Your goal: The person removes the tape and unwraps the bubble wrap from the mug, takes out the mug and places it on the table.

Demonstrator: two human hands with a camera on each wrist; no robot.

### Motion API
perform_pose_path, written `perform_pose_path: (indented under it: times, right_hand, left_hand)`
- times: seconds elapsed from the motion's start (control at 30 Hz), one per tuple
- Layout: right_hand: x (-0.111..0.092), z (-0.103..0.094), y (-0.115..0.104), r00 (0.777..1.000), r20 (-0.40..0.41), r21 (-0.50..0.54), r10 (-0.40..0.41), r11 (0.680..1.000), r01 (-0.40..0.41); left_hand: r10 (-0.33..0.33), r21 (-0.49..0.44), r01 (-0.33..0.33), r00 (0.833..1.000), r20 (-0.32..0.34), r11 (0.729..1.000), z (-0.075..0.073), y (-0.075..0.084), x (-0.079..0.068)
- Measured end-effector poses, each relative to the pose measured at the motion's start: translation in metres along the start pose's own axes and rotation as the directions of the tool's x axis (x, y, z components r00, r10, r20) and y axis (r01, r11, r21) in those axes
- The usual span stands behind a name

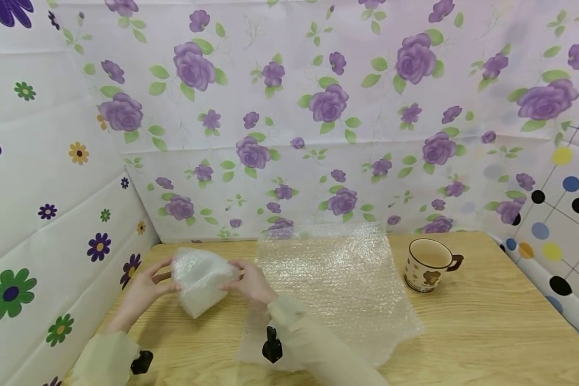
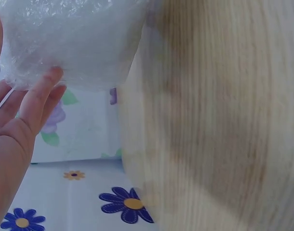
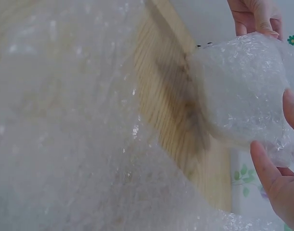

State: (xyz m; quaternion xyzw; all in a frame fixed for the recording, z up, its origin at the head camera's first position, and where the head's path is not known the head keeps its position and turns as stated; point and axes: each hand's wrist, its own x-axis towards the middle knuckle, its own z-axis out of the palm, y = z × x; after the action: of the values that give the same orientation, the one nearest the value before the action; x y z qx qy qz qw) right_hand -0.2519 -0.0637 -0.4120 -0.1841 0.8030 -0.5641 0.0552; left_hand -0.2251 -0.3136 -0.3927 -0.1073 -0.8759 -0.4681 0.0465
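The wrapped bundle (image 1: 200, 281) is held above the table (image 1: 482, 327), near its far left corner; opposite sides are gripped by left hand (image 1: 147, 288) and right hand (image 1: 253, 282), fingers partly spread; judged light, soft-skinned, slippery, possibly fragile inside, best supported at both sides.

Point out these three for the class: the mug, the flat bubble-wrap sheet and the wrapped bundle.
Mug (image 1: 425, 267): head view, on the outside of its body.
Sheet (image 1: 330, 284): head view, near its middle.
Bundle (image 1: 200, 281): head view, mid-surface, between the two hands.
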Motion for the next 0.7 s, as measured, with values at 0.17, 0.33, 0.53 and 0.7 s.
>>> perform_pose_path:
  times: [0.17, 0.33, 0.53, 0.7]
  right_hand:
    - [-0.001, -0.009, -0.002, 1.000, -0.016, 0.015, -0.002, 1.000, 0.002]
    - [-0.002, -0.018, -0.001, 0.998, -0.057, 0.011, -0.013, 1.000, 0.014]
    - [-0.004, -0.028, -0.001, 0.997, -0.079, -0.006, -0.002, 1.000, 0.001]
    - [-0.007, -0.037, -0.001, 0.995, -0.097, -0.004, -0.009, 1.000, 0.009]
  left_hand:
    - [-0.034, 0.026, 0.033, 0.999, 0.016, 0.999, 0.003, 0.010, 0.005]
    - [-0.005, -0.019, 0.006, 1.000, 0.021, 1.000, 0.009, 0.016, 0.013]
    - [0.001, -0.012, -0.001, 1.000, -0.009, 1.000, 0.018, 0.025, 0.018]
    - [-0.047, 0.006, 0.047, 0.999, -0.012, 0.999, 0.023, 0.034, 0.019]
